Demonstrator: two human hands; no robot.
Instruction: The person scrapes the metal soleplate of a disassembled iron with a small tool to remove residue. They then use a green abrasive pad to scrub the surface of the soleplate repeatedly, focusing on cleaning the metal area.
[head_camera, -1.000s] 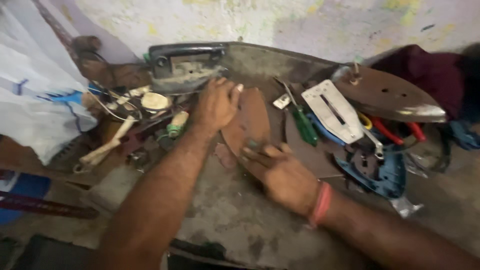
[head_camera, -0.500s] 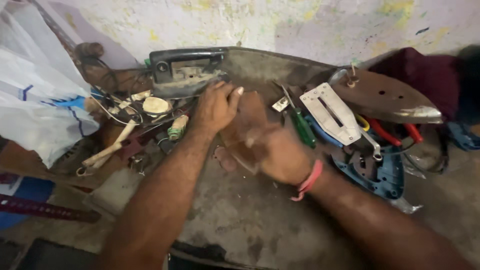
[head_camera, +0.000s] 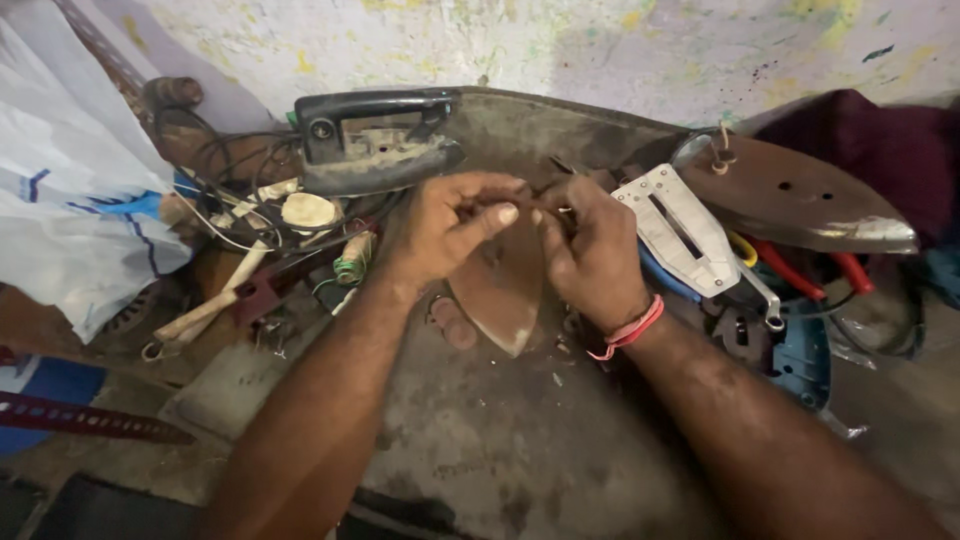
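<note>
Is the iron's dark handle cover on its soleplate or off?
Off: the handle cover lies apart at the back, while both hands work over the bare brown soleplate.

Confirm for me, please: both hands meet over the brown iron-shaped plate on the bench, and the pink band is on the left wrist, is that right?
Not quite: the head view shows the pink band on the right wrist. The left hand and right hand do meet over the brown iron-shaped plate.

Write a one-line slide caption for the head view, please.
Both hands, left hand and right hand, meet above a brown pointed metal plate on a cluttered workbench.
</note>
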